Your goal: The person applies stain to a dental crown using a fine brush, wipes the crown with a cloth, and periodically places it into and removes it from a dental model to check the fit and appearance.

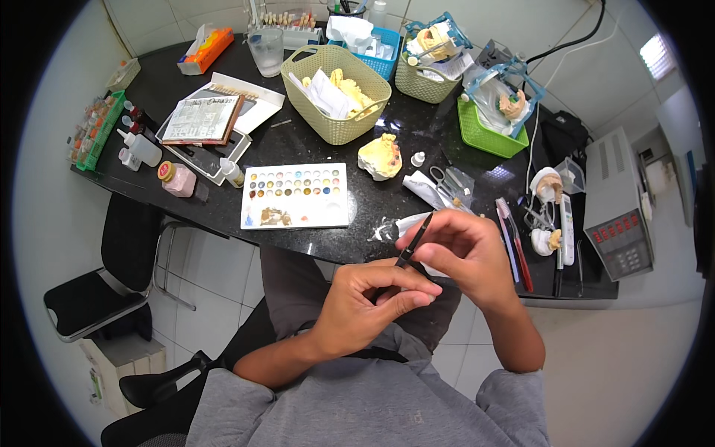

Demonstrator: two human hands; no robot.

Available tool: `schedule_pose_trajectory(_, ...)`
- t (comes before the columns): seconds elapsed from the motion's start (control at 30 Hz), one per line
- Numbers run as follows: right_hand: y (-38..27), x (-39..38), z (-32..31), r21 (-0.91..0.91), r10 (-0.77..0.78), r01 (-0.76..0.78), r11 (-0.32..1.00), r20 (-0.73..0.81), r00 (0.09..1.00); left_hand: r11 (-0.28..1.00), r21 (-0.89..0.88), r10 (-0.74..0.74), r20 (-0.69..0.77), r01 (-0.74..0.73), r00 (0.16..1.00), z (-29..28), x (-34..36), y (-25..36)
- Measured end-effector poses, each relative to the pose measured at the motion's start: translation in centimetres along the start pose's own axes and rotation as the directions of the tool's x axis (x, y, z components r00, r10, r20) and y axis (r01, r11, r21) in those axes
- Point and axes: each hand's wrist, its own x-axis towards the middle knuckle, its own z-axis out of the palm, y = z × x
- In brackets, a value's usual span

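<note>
Colour check around the white paint tray (320, 217)

Tray: rows of multicoloured paint dots (325, 191), brown smears (275, 217) at its near side. Table (320, 242) under tray: black, fine pale specks. Basket (339, 132) behind tray: pale khaki, pierced grid. Plaster model (381, 158) right-behind tray: cream-yellow. Tissue box (212, 54) left-behind: mostly orange. Jar (179, 182) left of tray: pink. Small basket (484, 138) far right of tray: lime green. Thin stick (417, 238) right-front of tray: black. Shirt (350, 402) in front: grey.

Place: dental lab | Signs: yellowish dental cast (380, 159), white colour palette (324, 217), keypad-fronted machine (612, 195)
</note>
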Motion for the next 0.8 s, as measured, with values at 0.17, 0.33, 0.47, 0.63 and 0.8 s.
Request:
schedule_pose_trajectory(0.17,0.7,-2.0,-0.9,-0.732,-0.555,0.597,0.327,0.363,0.749,0.993,-0.065,-0.085,0.190,0.098,0.978,-0.3,-0.7,0.7)
schedule_pose_trajectory(0.33,2.3,-3.0,-0.9,-0.713,-0.697,0.683,0.160,0.408,0.590,0.952,-0.136,-0.217,0.330,0.274,0.919,0.3,-1.1,1.5)
schedule_pose_trajectory(0.47,1.7,-2.8,-0.2,-0.710,-0.666,0.700,0.072,0.488,0.564,0.924,-0.179,-0.248,0.393,0.338,0.886,0.9,-1.6,0.3)
schedule_pose_trajectory(0.63,3.3,-3.7,-1.3,-0.845,-0.654,0.515,0.146,0.308,0.691,0.857,-0.235,-0.337,0.416,0.458,0.845,1.9,-2.9,-0.4)
schedule_pose_trajectory(0.8,6.3,-6.1,-2.1,-0.377,-0.361,0.182,0.908,-0.485,0.797,0.922,-0.244,-0.261,0.183,0.301,0.948,0.9,-4.4,-2.3)
